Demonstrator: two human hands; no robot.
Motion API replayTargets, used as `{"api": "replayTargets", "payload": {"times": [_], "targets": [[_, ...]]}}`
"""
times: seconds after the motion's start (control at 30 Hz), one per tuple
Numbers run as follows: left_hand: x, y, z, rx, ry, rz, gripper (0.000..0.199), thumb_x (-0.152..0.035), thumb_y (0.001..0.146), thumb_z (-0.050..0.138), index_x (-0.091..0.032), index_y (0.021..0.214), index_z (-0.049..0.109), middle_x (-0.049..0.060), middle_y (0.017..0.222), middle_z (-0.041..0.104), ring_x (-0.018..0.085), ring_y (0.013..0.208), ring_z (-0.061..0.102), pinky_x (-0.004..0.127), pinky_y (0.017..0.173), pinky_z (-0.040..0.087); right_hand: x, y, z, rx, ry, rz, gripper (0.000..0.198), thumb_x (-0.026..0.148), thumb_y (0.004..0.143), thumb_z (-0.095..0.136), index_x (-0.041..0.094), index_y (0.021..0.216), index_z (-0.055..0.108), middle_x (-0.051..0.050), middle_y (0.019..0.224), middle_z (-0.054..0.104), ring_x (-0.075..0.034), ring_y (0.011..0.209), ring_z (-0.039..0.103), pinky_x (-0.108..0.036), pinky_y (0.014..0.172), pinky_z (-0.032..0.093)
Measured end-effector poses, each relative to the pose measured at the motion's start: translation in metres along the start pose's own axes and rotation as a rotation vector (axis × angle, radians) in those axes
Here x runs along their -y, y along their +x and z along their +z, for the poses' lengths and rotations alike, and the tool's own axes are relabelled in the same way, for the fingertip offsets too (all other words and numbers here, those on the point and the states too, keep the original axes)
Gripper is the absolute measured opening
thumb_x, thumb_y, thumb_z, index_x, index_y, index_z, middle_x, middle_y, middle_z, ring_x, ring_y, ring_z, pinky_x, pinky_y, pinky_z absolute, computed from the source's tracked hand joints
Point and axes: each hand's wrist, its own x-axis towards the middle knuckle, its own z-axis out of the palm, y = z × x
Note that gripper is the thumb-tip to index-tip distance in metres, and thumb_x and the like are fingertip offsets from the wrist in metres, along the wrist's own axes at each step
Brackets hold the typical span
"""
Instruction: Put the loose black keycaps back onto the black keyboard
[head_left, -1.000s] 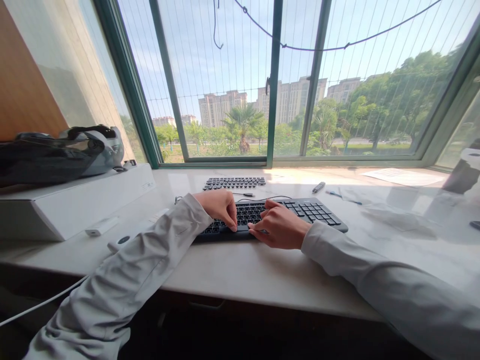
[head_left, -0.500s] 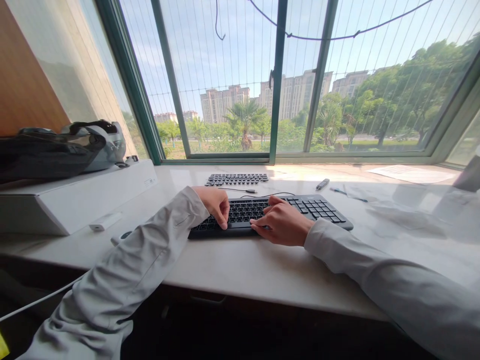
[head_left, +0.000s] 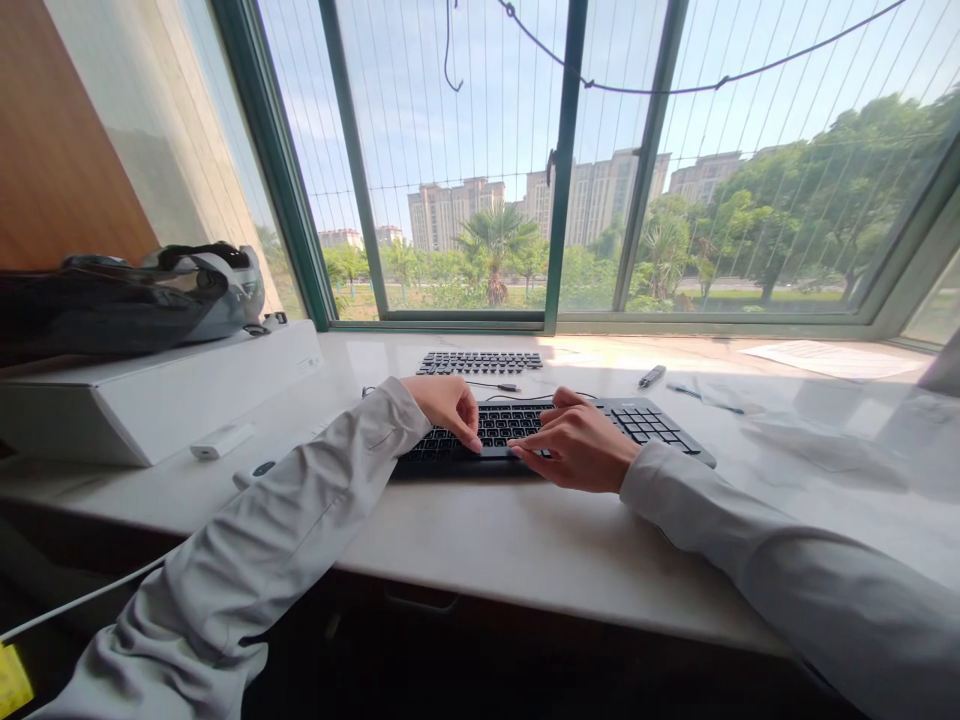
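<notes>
A black full-size keyboard [head_left: 664, 425] lies on the white marbled counter in front of me. Many of its main-block key positions look bare of caps, while the number pad at its right end has caps. My left hand [head_left: 454, 410] is closed, thumb and finger together, at the keyboard's front row. Close to its right, my right hand [head_left: 574, 445] is closed too, thumb and forefinger at the same row. The dark space bar [head_left: 495, 453] lies between the two sets of fingertips. Whatever either pinch holds is too small or hidden.
Behind the keyboard lie rows of loose black keycaps [head_left: 480, 362] and a cable plug [head_left: 506, 388]. A small dark stick-like device [head_left: 652, 377] and a thin blue tool [head_left: 705, 398] lie at the right, near a paper sheet [head_left: 832, 360]. A white box [head_left: 161, 400] stands left.
My left fingertips have shifted right along the keyboard's front row, closer to my right hand. My right hand stays at about the same part of the keyboard. The view has turned slightly left.
</notes>
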Motion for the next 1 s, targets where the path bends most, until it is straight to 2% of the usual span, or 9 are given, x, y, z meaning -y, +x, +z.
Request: {"api": "replayTargets", "payload": {"times": [0.23, 0.37, 0.7, 0.9, 1.0], "targets": [[-0.001, 0.003, 0.002, 0.029, 0.065, -0.038, 0.045, -0.059, 0.052, 0.076, -0.019, 0.071, 0.071, -0.002, 0.068, 0.068, 0.011, 0.067, 0.054, 0.022, 0.062, 0.036, 0.002, 0.0, -0.002, 0.058, 0.009, -0.027, 0.041, 0.036, 0.092, 0.041, 0.025, 0.07, 0.073, -0.002, 0.051, 0.06, -0.012, 0.056, 0.048, -0.035, 0.08, 0.029], [0.0, 0.002, 0.001, 0.017, 0.016, -0.018, 0.044, -0.058, 0.052, 0.076, -0.019, 0.071, 0.07, -0.002, 0.069, 0.068, 0.011, 0.068, 0.055, 0.022, 0.064, 0.036, 0.005, 0.001, -0.005, 0.039, 0.0, -0.002, 0.04, 0.037, 0.093, 0.04, 0.026, 0.076, 0.074, -0.001, 0.052, 0.06, -0.012, 0.056, 0.048, -0.035, 0.079, 0.03], [0.004, 0.002, 0.0, -0.006, 0.041, -0.028, 0.043, -0.058, 0.051, 0.077, -0.019, 0.069, 0.071, -0.002, 0.067, 0.068, 0.011, 0.069, 0.056, 0.022, 0.063, 0.036, 0.0, 0.0, 0.003, -0.02, 0.009, -0.017, 0.044, 0.042, 0.093, 0.04, 0.024, 0.071, 0.074, -0.001, 0.049, 0.059, -0.01, 0.049, 0.039, -0.033, 0.078, 0.029], [0.005, 0.005, 0.002, -0.011, 0.056, -0.025, 0.042, -0.058, 0.05, 0.077, -0.02, 0.067, 0.071, -0.002, 0.066, 0.068, 0.013, 0.068, 0.056, 0.022, 0.062, 0.036, -0.001, 0.0, 0.004, -0.025, 0.01, -0.031, 0.039, 0.039, 0.091, 0.044, 0.025, 0.072, 0.074, 0.001, 0.05, 0.06, -0.008, 0.049, 0.041, -0.031, 0.078, 0.028], [0.005, 0.002, -0.005, -0.092, 0.05, -0.017, 0.044, -0.061, 0.053, 0.074, -0.019, 0.067, 0.07, -0.001, 0.067, 0.068, 0.014, 0.069, 0.056, 0.022, 0.064, 0.037, -0.005, 0.001, 0.001, -0.063, -0.049, 0.012, 0.039, 0.041, 0.092, 0.041, 0.026, 0.08, 0.075, 0.0, 0.053, 0.063, -0.009, 0.05, 0.043, -0.031, 0.079, 0.028]]}}
